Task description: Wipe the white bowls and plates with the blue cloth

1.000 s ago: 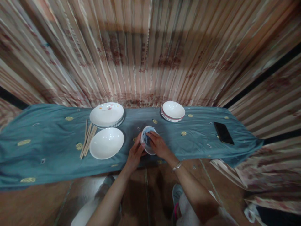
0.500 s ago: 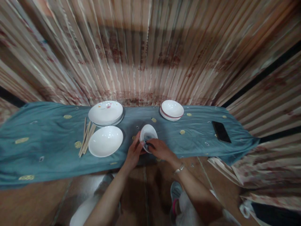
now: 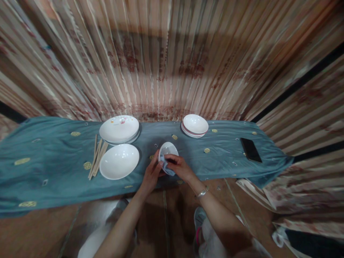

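Observation:
A small white bowl [image 3: 169, 147] is tilted at the near middle of the table, its inside turned up toward me. My left hand [image 3: 153, 171] is closed around its left side, thumb at the rim. In my right hand [image 3: 178, 166] is a bluish-grey cloth [image 3: 168, 169], pinched and pressed against the inside and near rim of the bowl. Part of the cloth is hidden under the fingers. A bracelet circles the right wrist.
Left of my hands lie a large white bowl [image 3: 119, 162], a stack of floral plates [image 3: 119, 129] and several chopsticks [image 3: 99, 159]. A stack of small bowls [image 3: 195, 125] stands back right, a black phone [image 3: 251, 149] farther right. Curtains rise behind the table [image 3: 59, 172].
My right hand has shifted the cloth from deep inside the bowl toward its near rim, and more of the cloth shows. The left hand keeps its hold. The view moved slightly.

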Demonstrator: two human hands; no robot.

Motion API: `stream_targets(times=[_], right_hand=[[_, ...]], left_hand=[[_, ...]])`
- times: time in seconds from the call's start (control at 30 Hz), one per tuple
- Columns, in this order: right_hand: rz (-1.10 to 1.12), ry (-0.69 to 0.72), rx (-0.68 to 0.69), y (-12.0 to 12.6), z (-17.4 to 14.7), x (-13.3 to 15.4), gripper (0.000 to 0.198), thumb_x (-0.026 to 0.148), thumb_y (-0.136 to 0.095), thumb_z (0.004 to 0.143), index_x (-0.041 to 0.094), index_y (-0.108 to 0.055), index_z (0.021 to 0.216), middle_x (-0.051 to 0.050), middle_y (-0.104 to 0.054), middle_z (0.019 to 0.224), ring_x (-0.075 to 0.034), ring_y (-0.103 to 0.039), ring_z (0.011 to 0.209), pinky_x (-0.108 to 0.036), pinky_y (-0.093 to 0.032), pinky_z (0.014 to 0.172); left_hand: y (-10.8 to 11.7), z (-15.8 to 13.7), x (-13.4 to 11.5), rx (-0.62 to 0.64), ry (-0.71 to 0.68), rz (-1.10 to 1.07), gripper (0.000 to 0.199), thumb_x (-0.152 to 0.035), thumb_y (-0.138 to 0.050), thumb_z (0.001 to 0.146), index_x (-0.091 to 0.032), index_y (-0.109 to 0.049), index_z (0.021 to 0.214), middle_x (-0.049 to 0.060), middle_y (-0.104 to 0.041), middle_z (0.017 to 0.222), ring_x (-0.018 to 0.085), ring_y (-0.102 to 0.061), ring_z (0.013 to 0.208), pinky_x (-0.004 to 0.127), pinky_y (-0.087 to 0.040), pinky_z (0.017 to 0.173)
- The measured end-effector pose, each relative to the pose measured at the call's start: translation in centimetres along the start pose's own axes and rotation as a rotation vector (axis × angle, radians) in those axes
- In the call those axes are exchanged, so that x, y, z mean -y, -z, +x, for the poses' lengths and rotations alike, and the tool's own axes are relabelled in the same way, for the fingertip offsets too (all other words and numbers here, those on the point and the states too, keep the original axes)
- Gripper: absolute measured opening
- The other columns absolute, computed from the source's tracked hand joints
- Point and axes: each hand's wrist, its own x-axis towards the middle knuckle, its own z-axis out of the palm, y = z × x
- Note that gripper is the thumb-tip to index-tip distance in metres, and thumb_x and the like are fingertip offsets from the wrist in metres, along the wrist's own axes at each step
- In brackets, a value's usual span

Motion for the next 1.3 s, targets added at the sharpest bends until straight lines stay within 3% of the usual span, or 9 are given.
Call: stream_targets(times=[0.13,0.27,0.4,0.6,0.83,1.1,1.3], right_hand=[[-0.057,0.116,-0.118,-0.5,0.4,1.1,0.035,0.032,-0.063,0.080,0.023,-0.071,0.113,-0.005,-0.070,0.115,-0.020,-0.066,0.102,-0.034,-0.052,0.092],[-0.408,0.266,-0.158,-0.5,0.9,1.9,0.044,0.018,-0.053,0.084,0.024,-0.065,0.126,-0.007,-0.054,0.144,-0.021,-0.053,0.129,-0.036,-0.046,0.105],[-0.672,0.326,-0.151,-0.1,2.2,1.6,0.049,0.013,-0.046,0.087,0.023,-0.060,0.133,-0.008,-0.053,0.146,-0.021,-0.047,0.137,-0.041,-0.035,0.117],[-0.872,0.220,-0.276,1.4,4.0,0.3,0.043,0.009,-0.045,0.088,0.020,-0.060,0.127,-0.011,-0.065,0.131,-0.021,-0.059,0.123,-0.036,-0.042,0.109],[-1.217,-0.032,-0.292,3.0,3.6,-0.6,0.031,0.014,-0.045,0.094,0.011,-0.061,0.120,-0.019,-0.072,0.111,-0.025,-0.068,0.106,-0.032,-0.048,0.092],[-1.354,-0.097,-0.245,3.5,1.3,-0.7,0.023,0.019,-0.048,0.094,0.013,-0.066,0.107,-0.018,-0.074,0.094,-0.026,-0.071,0.086,-0.035,-0.050,0.077],[-1.407,-0.106,-0.154,2.7,-1.7,1.0,0.023,0.020,-0.044,0.098,0.013,-0.065,0.104,-0.018,-0.073,0.094,-0.027,-0.070,0.089,-0.034,-0.051,0.076]], left_hand=[[-0.1,0.0,0.2,0.023,0.003,-0.010,0.083,-0.056,-0.068,0.078,-0.027,-0.039,0.151,0.008,-0.037,0.159,0.037,-0.049,0.134,0.042,-0.062,0.083],[-0.3,-0.1,0.3,0.030,0.005,-0.020,0.082,-0.054,-0.067,0.079,-0.027,-0.038,0.151,0.008,-0.038,0.158,0.036,-0.047,0.135,0.043,-0.060,0.086],[-0.2,-0.3,0.1,0.040,-0.001,0.006,0.080,-0.052,-0.066,0.081,-0.028,-0.038,0.151,0.008,-0.042,0.156,0.036,-0.049,0.133,0.044,-0.059,0.088],[0.1,-0.4,0.1,0.047,0.008,-0.004,0.084,-0.054,-0.069,0.078,-0.028,-0.038,0.151,0.009,-0.043,0.155,0.036,-0.050,0.132,0.045,-0.059,0.088],[-0.1,-0.5,0.0,0.025,0.018,-0.053,0.085,-0.052,-0.071,0.076,-0.027,-0.039,0.151,0.008,-0.040,0.157,0.037,-0.046,0.135,0.043,-0.060,0.086],[-0.3,-0.7,0.0,-0.052,0.056,-0.126,0.093,-0.051,-0.071,0.076,-0.022,-0.030,0.154,0.013,-0.058,0.139,0.035,-0.054,0.126,0.041,-0.061,0.083],[-0.4,-0.4,0.2,-0.083,0.065,-0.215,0.091,-0.046,-0.074,0.075,-0.025,-0.032,0.153,0.012,-0.064,0.129,0.033,-0.057,0.122,0.042,-0.061,0.081]])
